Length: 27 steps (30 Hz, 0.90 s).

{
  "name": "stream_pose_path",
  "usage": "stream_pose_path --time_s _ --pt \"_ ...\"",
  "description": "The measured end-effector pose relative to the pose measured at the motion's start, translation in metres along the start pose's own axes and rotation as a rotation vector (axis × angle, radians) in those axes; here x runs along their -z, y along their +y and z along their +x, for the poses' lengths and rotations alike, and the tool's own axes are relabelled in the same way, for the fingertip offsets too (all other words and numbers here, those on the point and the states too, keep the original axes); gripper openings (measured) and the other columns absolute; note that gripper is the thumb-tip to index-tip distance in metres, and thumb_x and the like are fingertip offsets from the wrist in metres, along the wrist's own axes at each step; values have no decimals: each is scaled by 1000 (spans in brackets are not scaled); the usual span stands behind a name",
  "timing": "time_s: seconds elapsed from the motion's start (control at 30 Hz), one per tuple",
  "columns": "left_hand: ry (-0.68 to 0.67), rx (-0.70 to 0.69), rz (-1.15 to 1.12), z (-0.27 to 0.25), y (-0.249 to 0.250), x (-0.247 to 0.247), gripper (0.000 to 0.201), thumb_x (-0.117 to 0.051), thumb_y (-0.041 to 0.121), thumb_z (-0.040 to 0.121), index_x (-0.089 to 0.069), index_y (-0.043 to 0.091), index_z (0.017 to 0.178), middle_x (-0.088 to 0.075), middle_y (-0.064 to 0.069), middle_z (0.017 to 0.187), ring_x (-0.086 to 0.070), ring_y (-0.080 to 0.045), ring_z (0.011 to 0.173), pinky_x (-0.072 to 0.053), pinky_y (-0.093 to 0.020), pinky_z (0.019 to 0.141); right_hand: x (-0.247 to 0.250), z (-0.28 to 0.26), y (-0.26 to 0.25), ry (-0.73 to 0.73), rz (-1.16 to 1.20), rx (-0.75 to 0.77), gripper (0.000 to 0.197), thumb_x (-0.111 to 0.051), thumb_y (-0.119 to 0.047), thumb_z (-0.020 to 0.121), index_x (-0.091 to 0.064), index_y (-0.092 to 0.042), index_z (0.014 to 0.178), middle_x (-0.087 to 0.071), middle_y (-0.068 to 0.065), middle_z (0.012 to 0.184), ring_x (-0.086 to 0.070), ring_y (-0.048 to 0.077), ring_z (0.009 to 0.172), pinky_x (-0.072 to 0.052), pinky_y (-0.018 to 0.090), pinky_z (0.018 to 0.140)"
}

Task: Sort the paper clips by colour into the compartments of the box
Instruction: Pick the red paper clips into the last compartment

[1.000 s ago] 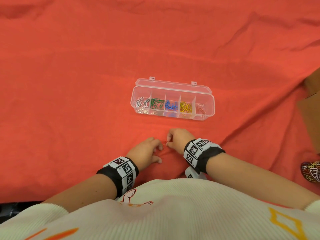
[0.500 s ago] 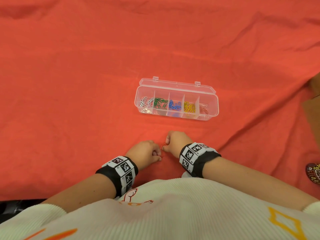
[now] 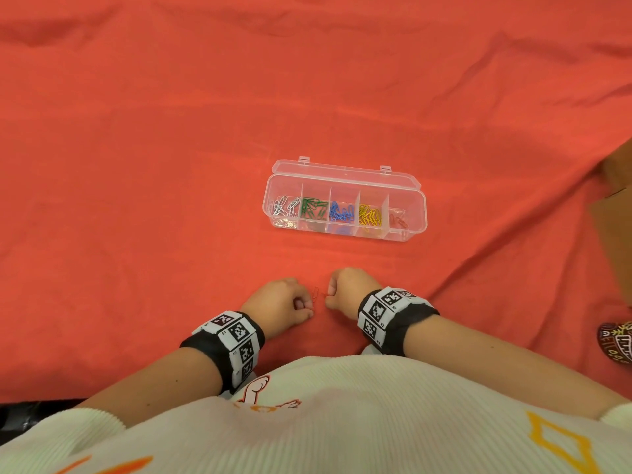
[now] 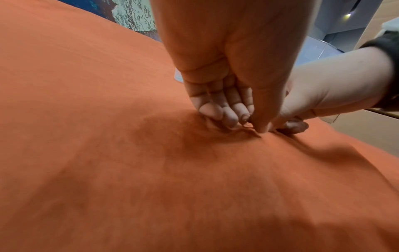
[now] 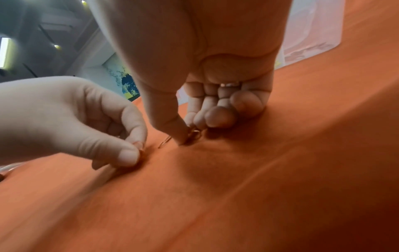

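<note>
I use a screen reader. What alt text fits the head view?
Both hands, left hand and right hand, pick at red paper clips on a red cloth; beyond them, an open clear box holds colour-sorted clips.

Wrinkled red cloth (image 3: 171, 131) over the whole work surface; brown cardboard (image 3: 615, 213) at right edge; lit ceiling lamp (image 4: 347, 15) beyond.

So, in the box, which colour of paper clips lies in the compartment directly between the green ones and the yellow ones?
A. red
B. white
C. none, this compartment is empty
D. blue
D: in the head view the blue clips fill the middle compartment of the box, with the green clips in the next one on the left of the picture and the yellow clips on the right.
</note>
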<state>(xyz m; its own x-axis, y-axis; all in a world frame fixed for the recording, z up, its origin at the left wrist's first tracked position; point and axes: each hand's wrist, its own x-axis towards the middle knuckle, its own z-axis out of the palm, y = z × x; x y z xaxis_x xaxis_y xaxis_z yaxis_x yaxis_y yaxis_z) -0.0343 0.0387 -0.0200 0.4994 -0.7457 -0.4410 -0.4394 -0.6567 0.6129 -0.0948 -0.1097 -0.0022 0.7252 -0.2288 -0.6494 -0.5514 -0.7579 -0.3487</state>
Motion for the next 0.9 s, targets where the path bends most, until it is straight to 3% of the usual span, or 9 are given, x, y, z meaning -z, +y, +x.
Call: stream_pose_path --time_s 0.1,0.17,0.27,0.4,0.5,0.6,0.7,0.8,0.9 --pt "116 -9 -33 5 5 -1 8 -70 20 75 -69 16 81 -53 3 85 -50 -12 71 -42 -24 73 7 -3 9 29 45 -25 7 -62 -20 79 -67 -16 84 -71 9 104 -64 26 99 -47 28 83" --pt "137 -22 -35 10 10 -3 8 -70 19 75 -69 14 81 -51 3 85 -49 -12 72 -42 -25 73 16 -6 17 83 102 -47 5 -64 -19 78 -62 -21 74 -70 7 97 -64 25 93 -47 27 81" --pt "124 -24 7 16 16 -5 6 -67 15 76 -67 12 81 -53 -1 88 -53 -17 77 -48 -32 80 33 -9 33 220 220 -82 26 -65 -17 75 -49 -25 58 -63 1 80 -58 17 78 -42 23 71" --pt "87 -13 76 20 20 -4 9 -60 9 77 -66 8 83 -61 -11 97 -59 -27 90 -48 -38 84 70 -10 57 410 357 -133 27 -67 -17 76 -50 -23 56 -52 -9 58 -54 16 71 -38 23 63" --pt "84 -12 91 20 21 -3 10 -58 7 76 -65 8 82 -63 -12 95 -59 -28 90 -47 -35 83 96 -9 71 559 426 -134 19 -68 -17 77 -56 -18 61 -57 0 63 -53 19 68 -41 28 68" --pt "103 5 75 20 22 -2 10 -57 4 74 -64 8 80 -64 -11 92 -59 -26 87 -42 -30 78 107 -2 79 622 459 -146 24 -70 -21 76 -54 -22 59 -61 3 66 -55 18 57 -46 30 66" --pt "85 23 87 20 24 -2 10 -58 5 72 -62 13 74 -64 -8 88 -59 -24 84 -41 -28 75 105 6 86 608 505 -154 23 -74 -23 74 -56 -24 61 -68 6 77 -62 22 62 -52 36 68" --pt "56 40 79 20 23 -3 30 -58 6 69 -44 30 57 -56 4 77 -55 -19 76 -40 -25 70 101 9 97 614 549 -139 14 -76 -21 72 -66 -18 81 -65 1 71 -56 6 48 -45 27 57" --pt "17 40 99 20 23 -2 33 -59 7 68 -39 30 55 -48 14 66 -51 -13 71 -36 -21 64 100 8 106 625 531 -124 11 -73 -17 76 -66 -20 83 -55 -9 61 -51 7 51 -43 22 57"
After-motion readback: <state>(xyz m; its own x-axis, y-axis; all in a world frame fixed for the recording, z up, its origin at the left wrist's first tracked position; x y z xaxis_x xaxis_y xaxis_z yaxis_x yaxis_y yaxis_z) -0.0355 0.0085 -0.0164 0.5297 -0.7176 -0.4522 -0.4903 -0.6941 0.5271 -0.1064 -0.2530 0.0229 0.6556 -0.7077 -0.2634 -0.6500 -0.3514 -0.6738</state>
